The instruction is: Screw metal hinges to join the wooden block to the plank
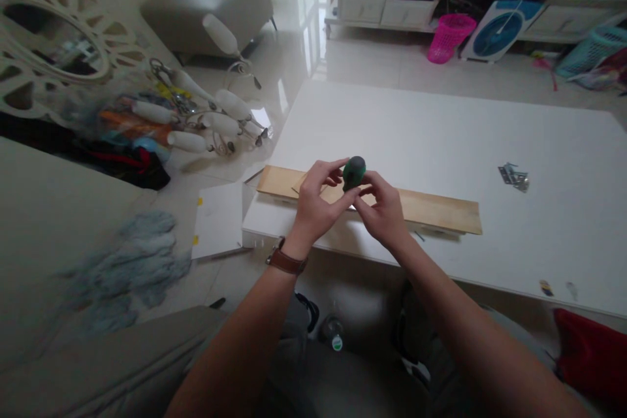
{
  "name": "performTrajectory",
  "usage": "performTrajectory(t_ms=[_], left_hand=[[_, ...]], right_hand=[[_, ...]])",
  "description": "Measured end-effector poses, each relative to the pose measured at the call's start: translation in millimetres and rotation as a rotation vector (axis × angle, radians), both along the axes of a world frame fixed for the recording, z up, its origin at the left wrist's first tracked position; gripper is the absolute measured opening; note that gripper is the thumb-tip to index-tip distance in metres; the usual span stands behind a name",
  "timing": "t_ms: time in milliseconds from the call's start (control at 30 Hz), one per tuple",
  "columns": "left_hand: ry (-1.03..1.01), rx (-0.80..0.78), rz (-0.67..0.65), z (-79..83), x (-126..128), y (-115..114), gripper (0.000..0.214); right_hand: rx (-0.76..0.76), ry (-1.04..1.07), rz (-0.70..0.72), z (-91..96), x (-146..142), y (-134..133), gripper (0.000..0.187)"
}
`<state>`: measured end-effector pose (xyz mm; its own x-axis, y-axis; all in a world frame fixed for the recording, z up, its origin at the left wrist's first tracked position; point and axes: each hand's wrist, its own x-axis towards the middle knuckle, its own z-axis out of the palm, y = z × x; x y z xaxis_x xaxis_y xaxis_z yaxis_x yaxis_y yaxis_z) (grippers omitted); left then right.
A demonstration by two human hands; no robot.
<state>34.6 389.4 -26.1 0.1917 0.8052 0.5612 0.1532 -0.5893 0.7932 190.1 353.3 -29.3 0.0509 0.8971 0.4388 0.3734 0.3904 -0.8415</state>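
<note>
A screwdriver (354, 172) with a green and black handle stands roughly upright above a long wooden board (435, 210). My left hand (318, 199) is closed on the handle from the left, its forefinger near the top and its thumb low down. From the right, my right hand (382, 209) has its fingers and thumb bent in against the lower part of the screwdriver. The screwdriver's tip and whatever lies under it are hidden by my hands. The board lies along the near edge of a white table (392, 130).
Small metal hardware pieces (514, 176) lie on the table at the right. A thin screw-like piece (420, 236) rests by the board's near edge. Left of the table are a white panel (218, 219) and a lamp with several white shades (220, 121). A bottle (334, 333) stands between my feet.
</note>
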Motion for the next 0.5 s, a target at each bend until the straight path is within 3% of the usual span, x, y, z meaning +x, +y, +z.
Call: performTrajectory(t_ms=[200,300,500], left_hand=[[-0.045,0.023,0.037,5.4,4.5,0.1,0.029],[-0.03,0.02,0.02,9.2,2.3,0.7,0.023],[-0.066,-0.035,-0.039,9.6,-3.7,2.4,0.031]], right_hand=[[0.021,-0.023,-0.027,-2.9,-2.5,3.2,0.018],[-0.004,0.008,0.002,-1.0,-2.9,2.5,0.025],[-0.012,0.038,0.052,1.6,-1.6,0.0,0.033]])
